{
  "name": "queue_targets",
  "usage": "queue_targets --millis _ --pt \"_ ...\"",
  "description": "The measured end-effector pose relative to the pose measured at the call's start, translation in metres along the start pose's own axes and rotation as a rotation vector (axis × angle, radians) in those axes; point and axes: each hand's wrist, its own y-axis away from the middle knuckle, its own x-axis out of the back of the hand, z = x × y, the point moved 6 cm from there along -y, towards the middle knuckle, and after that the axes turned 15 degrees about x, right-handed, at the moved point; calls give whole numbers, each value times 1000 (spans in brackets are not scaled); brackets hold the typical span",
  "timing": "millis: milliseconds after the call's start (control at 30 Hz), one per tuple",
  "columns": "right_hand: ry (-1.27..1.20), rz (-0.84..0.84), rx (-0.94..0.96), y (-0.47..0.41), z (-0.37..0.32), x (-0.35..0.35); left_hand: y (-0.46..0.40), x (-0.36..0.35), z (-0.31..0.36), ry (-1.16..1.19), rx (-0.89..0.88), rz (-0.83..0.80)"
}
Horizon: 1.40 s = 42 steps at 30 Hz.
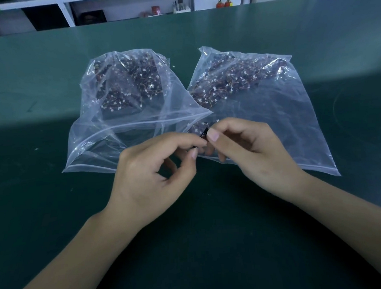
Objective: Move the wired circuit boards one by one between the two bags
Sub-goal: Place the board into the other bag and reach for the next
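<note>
Pinching small board (204, 133) between both hands' (162, 165) (244, 146) grips, long axis tilted upright.

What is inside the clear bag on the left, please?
The left bag holds a heap of dark circuit boards with thin wires and white plugs. The boards lower in the heap are covered.

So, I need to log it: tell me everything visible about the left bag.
The left bag is clear, crinkled plastic with a zip strip along its gaping mouth, which faces the person. It lies on the green table, wired circuit boards heaped at its far end. Its right edge overlaps the right bag.
</note>
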Motion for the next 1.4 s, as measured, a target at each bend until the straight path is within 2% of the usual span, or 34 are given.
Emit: queue_targets --millis 600,1400 --pt "-8 -3 -47 0 2 -2 -1 -1 -3 109 128 -47" --pt "60 5 -46 3 4 0 0 -3 -7 71 134 -51"
